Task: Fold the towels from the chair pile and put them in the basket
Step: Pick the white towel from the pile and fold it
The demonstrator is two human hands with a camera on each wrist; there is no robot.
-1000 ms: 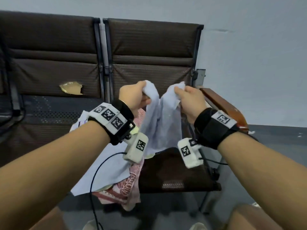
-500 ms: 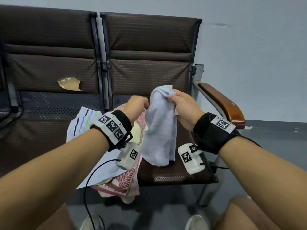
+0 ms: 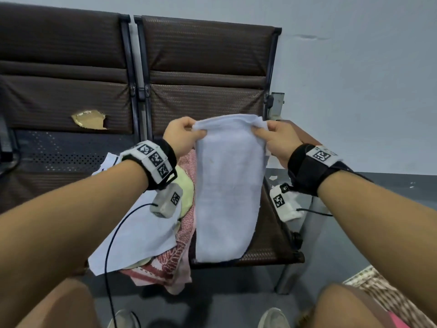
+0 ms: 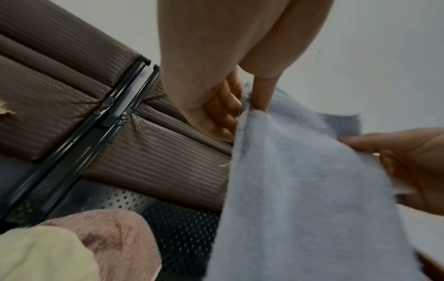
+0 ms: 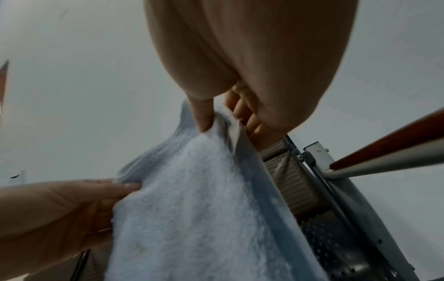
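A pale blue towel (image 3: 228,190) hangs flat in front of the brown chair (image 3: 208,67), folded lengthwise into a tall strip. My left hand (image 3: 186,132) pinches its top left corner and my right hand (image 3: 272,133) pinches its top right corner. In the left wrist view the thumb and fingers of my left hand (image 4: 245,106) nip the towel (image 4: 300,199) edge. From the right wrist, my right hand (image 5: 216,121) is seen pinching the towel (image 5: 192,209) corner. The pile (image 3: 165,233) of white, pink and yellow-green towels lies on the seat to the left. No basket is in view.
A second brown chair (image 3: 63,79) with a torn patch stands on the left. A wooden armrest (image 5: 396,136) juts out at the right of the seat. Grey wall behind, dark floor below. My knees and shoes sit at the bottom edge.
The bunched towel, held mostly by my right hand, is now spread flat. My left hand has taken its left corner and both hands have moved apart.
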